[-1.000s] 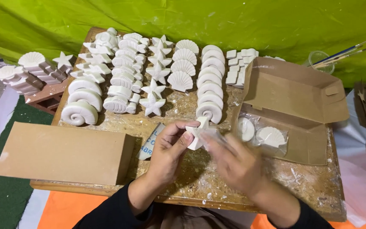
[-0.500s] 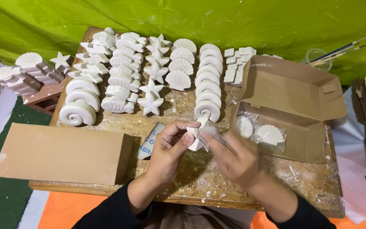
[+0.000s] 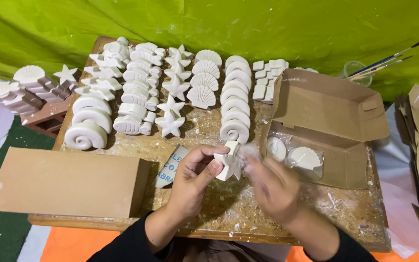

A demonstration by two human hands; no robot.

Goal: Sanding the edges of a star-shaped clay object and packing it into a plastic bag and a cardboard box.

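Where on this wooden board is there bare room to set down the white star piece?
Free: the dusty strip of board between the rows of white casts and the hands, and the near right corner below the open cardboard box. Crowded: the far half with casts; the flat closed box covers the near left.

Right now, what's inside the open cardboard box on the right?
The open cardboard box holds a white scallop shell cast and a round white cast, lying on clear plastic wrap. Whatever lies under the wrap is hidden.
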